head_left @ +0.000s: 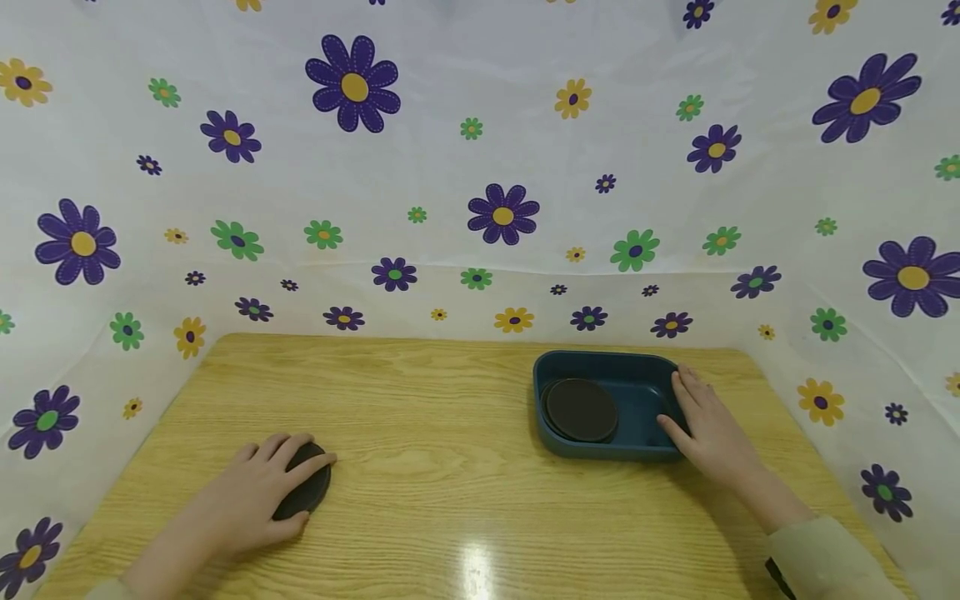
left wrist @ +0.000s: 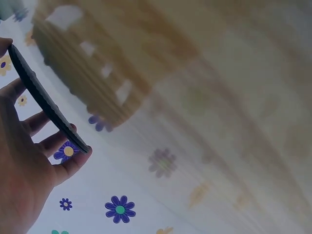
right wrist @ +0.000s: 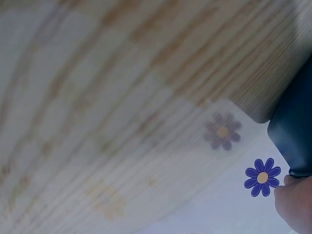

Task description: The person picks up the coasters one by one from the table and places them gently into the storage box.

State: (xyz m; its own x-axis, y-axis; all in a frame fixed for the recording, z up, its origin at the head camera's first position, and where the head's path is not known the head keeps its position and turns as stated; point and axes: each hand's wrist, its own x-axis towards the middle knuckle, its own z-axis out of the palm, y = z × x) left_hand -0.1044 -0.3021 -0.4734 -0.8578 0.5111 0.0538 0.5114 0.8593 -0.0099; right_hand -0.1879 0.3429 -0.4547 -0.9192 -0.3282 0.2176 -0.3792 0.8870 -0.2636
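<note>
My left hand holds a round black coaster over the left part of the table. In the left wrist view this thin coaster shows nearly edge-on, its rim between the thumb and fingertips. My right hand rests on the right end of a dark blue rectangular bin, fingers at the far right corner and thumb over the inside. Inside the bin, at its left end, more round black coasters lie stacked. The right wrist view catches only part of the hand at the rim of the bin.
The bin stands on a light wood-grain table, toward its back right. A white cloth printed with purple, yellow and green flowers hangs behind the table and along both sides.
</note>
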